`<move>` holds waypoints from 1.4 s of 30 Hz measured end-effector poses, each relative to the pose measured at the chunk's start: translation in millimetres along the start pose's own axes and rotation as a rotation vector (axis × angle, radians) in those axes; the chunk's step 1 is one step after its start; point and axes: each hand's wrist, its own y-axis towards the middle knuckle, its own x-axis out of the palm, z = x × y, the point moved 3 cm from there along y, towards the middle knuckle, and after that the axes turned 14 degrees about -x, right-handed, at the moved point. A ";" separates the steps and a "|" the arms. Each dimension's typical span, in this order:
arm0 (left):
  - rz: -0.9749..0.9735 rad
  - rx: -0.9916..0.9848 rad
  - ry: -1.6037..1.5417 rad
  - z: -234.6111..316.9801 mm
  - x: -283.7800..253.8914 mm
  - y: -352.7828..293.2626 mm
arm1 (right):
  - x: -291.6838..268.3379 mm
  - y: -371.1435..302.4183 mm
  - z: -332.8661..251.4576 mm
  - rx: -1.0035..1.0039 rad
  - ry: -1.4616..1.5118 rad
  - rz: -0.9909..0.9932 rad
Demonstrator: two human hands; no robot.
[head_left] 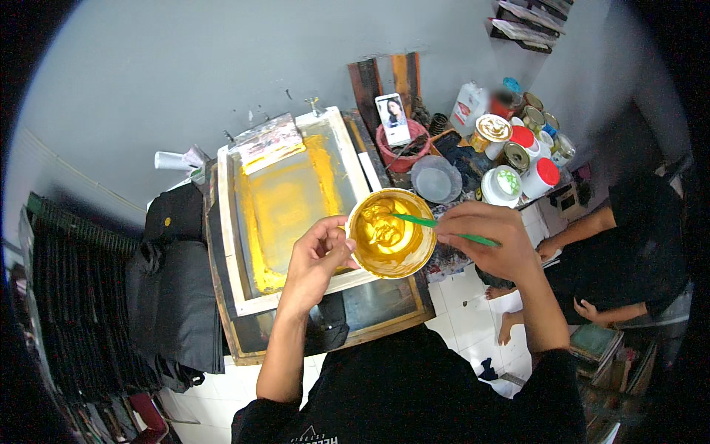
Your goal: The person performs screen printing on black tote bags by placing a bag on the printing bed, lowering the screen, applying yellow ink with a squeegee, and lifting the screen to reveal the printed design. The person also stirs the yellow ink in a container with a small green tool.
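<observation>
My left hand (322, 256) grips the rim of a white tub (405, 271), tilted so its inside shows. Thick golden-yellow ink (381, 228) lies in it, and smears coat the inner wall. In my right hand (484, 235) is a green stick-like tool (462, 235), held like a pen. Its far end dips into the ink; the shape of that end is hidden. Left of the tub, a screen printing frame (228, 244) lies on the table, its mesh streaked with yellow ink. A squeegee (270, 140) smeared with ink rests across the frame's far end.
A phone (393, 118) leans in a pink bucket (386, 148) behind the tub. Several ink containers (546, 175) crowd the right side, near a translucent bowl (436, 180). Black bags (174, 281) are piled at left. Another person (617, 251) sits at right.
</observation>
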 end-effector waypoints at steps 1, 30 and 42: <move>0.008 0.082 -0.003 3.0 -5.3 -7.8 | 1.0 6.1 -8.8 -0.026 -0.025 -0.018; 0.367 0.467 0.452 8.5 -152.7 -108.8 | 136.2 84.2 -55.2 -0.009 0.263 0.049; 0.374 0.504 0.320 4.4 -166.3 -84.4 | 261.8 30.7 -43.6 0.629 0.901 0.682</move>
